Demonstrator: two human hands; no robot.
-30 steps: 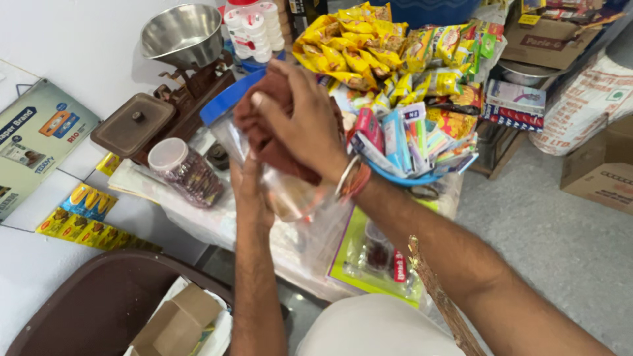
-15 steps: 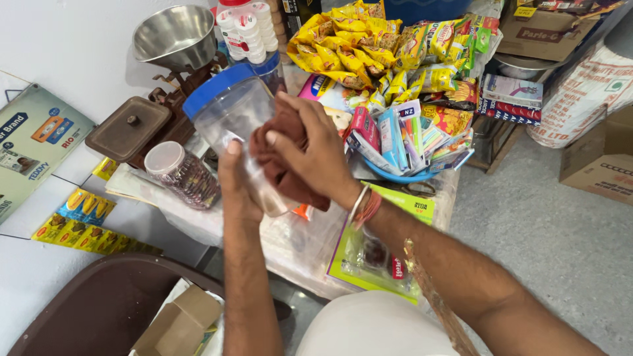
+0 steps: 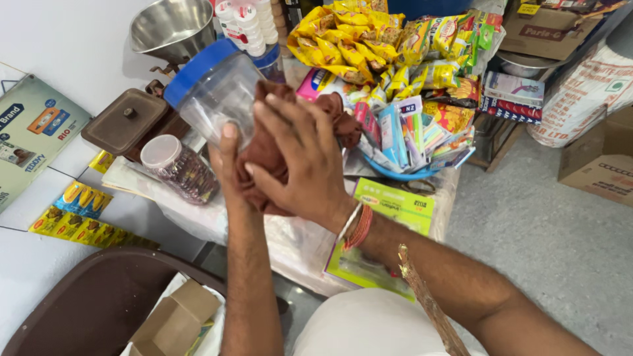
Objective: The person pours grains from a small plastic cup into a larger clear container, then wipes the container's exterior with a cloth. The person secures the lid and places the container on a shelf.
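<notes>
The clear plastic jar (image 3: 221, 99) with its blue lid (image 3: 198, 66) is up in the air, tilted with the lid toward the upper left, held above the counter (image 3: 198, 211) and not touching it. The left hand (image 3: 227, 165) comes up from below, its fingers (image 3: 228, 135) closed around the jar's base end, thumb pressed flat on the clear wall. The right hand (image 3: 303, 161) lies across a brown cloth (image 3: 277, 142), fingers spread and curled over the fabric, pressing it against the jar's side; the cloth bunches up and a fold spills out to the right. It looks like a wiping step, and to do it well the left grip should stay firm near the base while the cloth hand sweeps round the wall, keeping the lid end clear of the things behind. The left forearm rises nearly straight up from the bottom edge; the right forearm comes in on a diagonal from the lower right, wrist bent, red threads and a pale band at the wrist. Just beneath, on the counter, a smaller jar (image 3: 179, 168) lies on its side. Behind stand a steel weighing pan (image 3: 168, 26), a brown weighing plate (image 3: 125, 122), and a heap of yellow snack packets (image 3: 356, 39).
</notes>
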